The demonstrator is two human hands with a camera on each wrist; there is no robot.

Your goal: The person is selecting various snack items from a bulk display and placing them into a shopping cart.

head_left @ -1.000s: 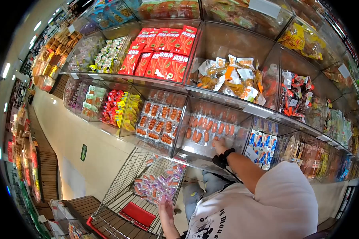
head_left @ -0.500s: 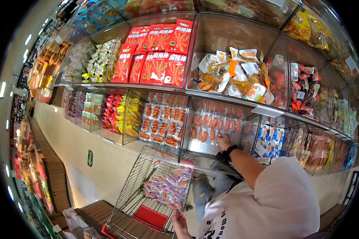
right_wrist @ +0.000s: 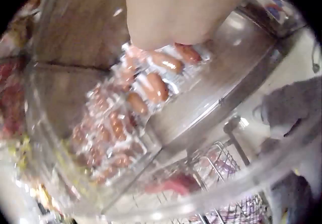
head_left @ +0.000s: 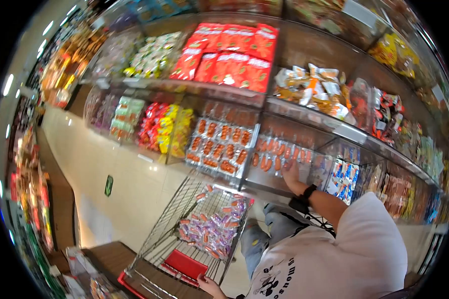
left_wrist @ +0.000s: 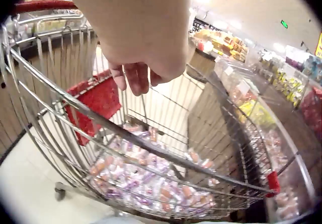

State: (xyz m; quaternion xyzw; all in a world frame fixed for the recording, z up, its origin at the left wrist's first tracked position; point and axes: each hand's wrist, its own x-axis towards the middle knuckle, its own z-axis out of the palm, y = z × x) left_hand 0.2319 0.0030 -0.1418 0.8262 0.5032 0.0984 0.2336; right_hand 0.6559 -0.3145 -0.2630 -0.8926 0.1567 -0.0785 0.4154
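Observation:
My right hand (head_left: 292,174) reaches into a clear bin on the lower shelf, its fingertips at the front row of wrapped sausages (head_left: 266,163). In the right wrist view, the back of the hand covers the fingers over the sausages (right_wrist: 156,87), so I cannot tell whether they grip one. My left hand (left_wrist: 138,75) hangs over the shopping cart with loosely bent fingers and nothing in them. Near it is the cart's red panel (head_left: 183,265). Purple-and-clear wrapped sausages (head_left: 209,234) lie heaped in the cart basket.
Left of the sausage bin, a neighbouring bin holds clear packs of knobbly sausages (head_left: 218,144); to its right are blue-and-white packs (head_left: 342,175). Red snack bags (head_left: 229,57) fill a bin above. The cart's wire side (head_left: 167,214) stands close to the shelf front.
My left hand has drawn back from the heap of sausages toward the red panel. The right hand stays at the front sausages in the bin. The head view has shifted and blurred.

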